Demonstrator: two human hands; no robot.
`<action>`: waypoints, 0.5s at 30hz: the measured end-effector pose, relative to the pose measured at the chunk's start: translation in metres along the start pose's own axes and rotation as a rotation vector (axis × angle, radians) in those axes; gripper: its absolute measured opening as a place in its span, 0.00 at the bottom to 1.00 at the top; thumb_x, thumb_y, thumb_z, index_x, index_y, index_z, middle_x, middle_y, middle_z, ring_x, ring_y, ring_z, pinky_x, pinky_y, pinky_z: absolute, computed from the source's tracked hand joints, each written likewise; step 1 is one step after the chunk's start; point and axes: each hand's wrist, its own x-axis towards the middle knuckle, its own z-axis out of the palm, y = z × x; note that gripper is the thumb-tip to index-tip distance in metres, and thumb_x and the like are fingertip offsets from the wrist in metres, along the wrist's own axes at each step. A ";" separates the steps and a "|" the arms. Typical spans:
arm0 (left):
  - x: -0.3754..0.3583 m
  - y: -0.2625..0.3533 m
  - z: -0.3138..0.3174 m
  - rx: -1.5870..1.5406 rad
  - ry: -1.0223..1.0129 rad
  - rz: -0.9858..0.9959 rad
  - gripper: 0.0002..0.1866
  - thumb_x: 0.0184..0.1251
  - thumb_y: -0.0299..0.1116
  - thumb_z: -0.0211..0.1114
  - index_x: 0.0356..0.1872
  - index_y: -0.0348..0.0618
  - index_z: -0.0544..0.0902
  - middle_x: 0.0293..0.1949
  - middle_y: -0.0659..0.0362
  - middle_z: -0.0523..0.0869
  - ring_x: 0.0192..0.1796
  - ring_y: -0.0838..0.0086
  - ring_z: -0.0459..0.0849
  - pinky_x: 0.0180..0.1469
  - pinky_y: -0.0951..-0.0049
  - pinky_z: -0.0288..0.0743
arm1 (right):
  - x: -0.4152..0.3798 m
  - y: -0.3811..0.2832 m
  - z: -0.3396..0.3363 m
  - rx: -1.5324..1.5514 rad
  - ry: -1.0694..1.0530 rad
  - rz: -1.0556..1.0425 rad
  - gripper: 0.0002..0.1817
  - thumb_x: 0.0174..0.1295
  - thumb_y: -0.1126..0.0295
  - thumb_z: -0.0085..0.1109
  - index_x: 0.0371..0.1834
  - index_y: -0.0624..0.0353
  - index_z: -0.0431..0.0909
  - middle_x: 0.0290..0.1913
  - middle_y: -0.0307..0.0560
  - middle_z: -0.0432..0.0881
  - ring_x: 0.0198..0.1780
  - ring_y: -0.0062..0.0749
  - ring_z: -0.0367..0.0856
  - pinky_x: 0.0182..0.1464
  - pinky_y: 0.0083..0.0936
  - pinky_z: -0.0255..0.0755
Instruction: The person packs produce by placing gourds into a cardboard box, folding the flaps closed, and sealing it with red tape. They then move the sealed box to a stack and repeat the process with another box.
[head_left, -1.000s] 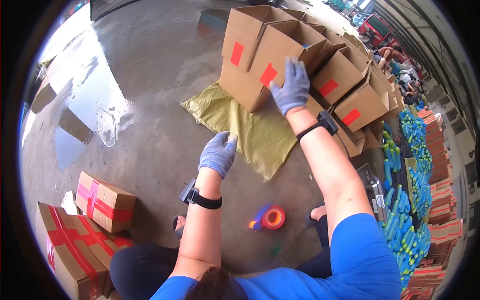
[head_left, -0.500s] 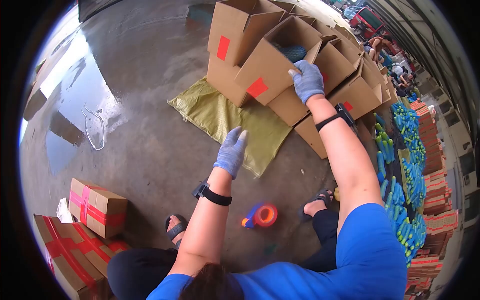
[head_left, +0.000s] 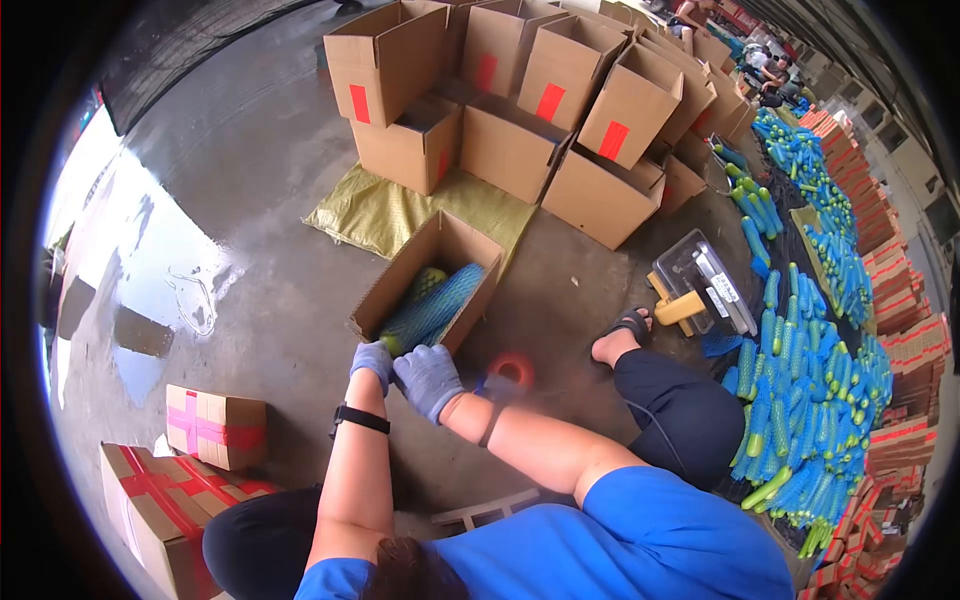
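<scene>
An open cardboard box [head_left: 478, 300] sits on the floor in front of me, partly over the edge of a yellow-green woven sheet [head_left: 385, 212]. Inside lie green vegetables in blue netting [head_left: 438, 308]. Both hands wear pale blue-grey gloves. My left hand [head_left: 372, 364] is closed at the near left corner of the box. Close beside it, my right hand [head_left: 428, 382] has its fingers curled at the near edge. What the fingertips hold is hidden. A red tape roll [head_left: 512, 371] lies on the floor right of the box, blurred.
Stacked open boxes [head_left: 510, 150] stand ahead. Taped boxes [head_left: 215, 428] are at lower left. A clear plastic bin with a yellow part [head_left: 700, 285] is right of my foot. Netted vegetables [head_left: 800, 400] cover the right side. People [head_left: 775, 72] crouch at far upper right.
My hands have come down and together at a box now near me; earlier the right one was at a box on the stack and the left hung over the floor. The view has shifted.
</scene>
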 end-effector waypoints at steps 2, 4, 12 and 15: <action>-0.032 -0.007 -0.001 0.456 -0.063 0.203 0.15 0.72 0.34 0.59 0.48 0.39 0.89 0.42 0.51 0.93 0.46 0.58 0.93 0.50 0.60 0.87 | 0.008 0.021 -0.024 0.185 0.050 -0.061 0.12 0.66 0.56 0.60 0.29 0.47 0.83 0.30 0.41 0.86 0.40 0.45 0.86 0.44 0.44 0.75; -0.046 0.016 -0.007 -0.677 -0.127 -0.506 0.13 0.72 0.31 0.58 0.43 0.39 0.91 0.39 0.52 0.94 0.44 0.61 0.93 0.46 0.60 0.87 | 0.034 0.067 -0.060 0.319 0.552 -0.019 0.18 0.59 0.59 0.70 0.51 0.52 0.82 0.47 0.50 0.86 0.51 0.51 0.82 0.57 0.47 0.74; -0.028 0.008 -0.039 0.215 -0.192 -0.170 0.15 0.72 0.30 0.56 0.48 0.42 0.91 0.46 0.51 0.93 0.48 0.60 0.92 0.51 0.61 0.85 | 0.052 0.212 -0.068 0.085 -0.167 0.588 0.31 0.55 0.62 0.71 0.64 0.54 0.76 0.57 0.61 0.84 0.62 0.57 0.81 0.64 0.43 0.75; -0.042 0.027 -0.049 0.060 0.214 -0.434 0.20 0.73 0.38 0.61 0.61 0.43 0.82 0.61 0.46 0.86 0.62 0.52 0.85 0.61 0.55 0.80 | -0.001 0.155 -0.091 -0.002 -0.303 0.573 0.21 0.59 0.60 0.64 0.53 0.57 0.80 0.53 0.60 0.86 0.57 0.56 0.84 0.59 0.45 0.78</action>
